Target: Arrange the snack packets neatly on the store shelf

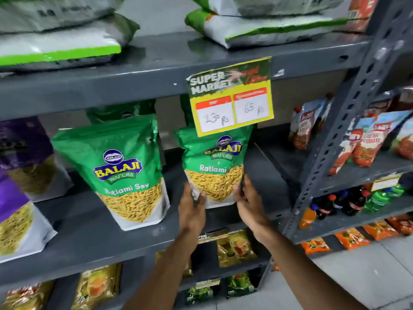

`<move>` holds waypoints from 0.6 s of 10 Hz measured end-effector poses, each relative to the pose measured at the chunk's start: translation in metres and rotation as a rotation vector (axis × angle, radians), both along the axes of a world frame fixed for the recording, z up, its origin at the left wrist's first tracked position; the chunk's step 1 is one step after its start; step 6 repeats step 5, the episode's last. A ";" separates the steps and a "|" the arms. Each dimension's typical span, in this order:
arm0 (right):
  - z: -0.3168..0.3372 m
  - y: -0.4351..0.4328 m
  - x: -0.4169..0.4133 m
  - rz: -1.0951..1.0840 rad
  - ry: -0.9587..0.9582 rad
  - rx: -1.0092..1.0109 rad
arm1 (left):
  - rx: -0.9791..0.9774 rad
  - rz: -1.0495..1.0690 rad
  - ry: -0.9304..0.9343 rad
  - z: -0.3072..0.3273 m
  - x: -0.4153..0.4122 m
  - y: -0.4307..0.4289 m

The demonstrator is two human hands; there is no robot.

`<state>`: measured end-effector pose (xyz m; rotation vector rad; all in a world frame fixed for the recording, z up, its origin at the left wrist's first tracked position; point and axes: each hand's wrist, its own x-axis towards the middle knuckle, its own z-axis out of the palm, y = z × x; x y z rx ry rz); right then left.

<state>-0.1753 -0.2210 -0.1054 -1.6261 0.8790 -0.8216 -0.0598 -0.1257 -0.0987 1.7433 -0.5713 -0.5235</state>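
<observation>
Hands bracket the packet's base: my left hand [192,205] and right hand [247,201] pinch the lower corners of the green packet [214,168], standing it upright on the shelf [89,231] beside its twin [125,171], squaring both fronts.

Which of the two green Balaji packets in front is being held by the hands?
The right green packet, under the yellow price tag: left hand and right hand grip its lower corners. The left green packet stands untouched.
</observation>
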 end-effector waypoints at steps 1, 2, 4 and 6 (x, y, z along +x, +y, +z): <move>0.004 -0.005 -0.006 0.056 0.087 -0.034 | 0.021 0.041 -0.079 -0.002 -0.006 -0.011; 0.009 -0.015 -0.016 0.077 0.106 -0.034 | 0.080 0.069 -0.176 -0.008 -0.017 -0.019; 0.017 -0.028 -0.026 0.096 0.178 0.029 | 0.085 0.054 -0.170 -0.004 -0.026 -0.029; 0.011 -0.026 -0.033 0.076 0.242 0.030 | 0.090 0.048 -0.104 -0.009 -0.028 -0.020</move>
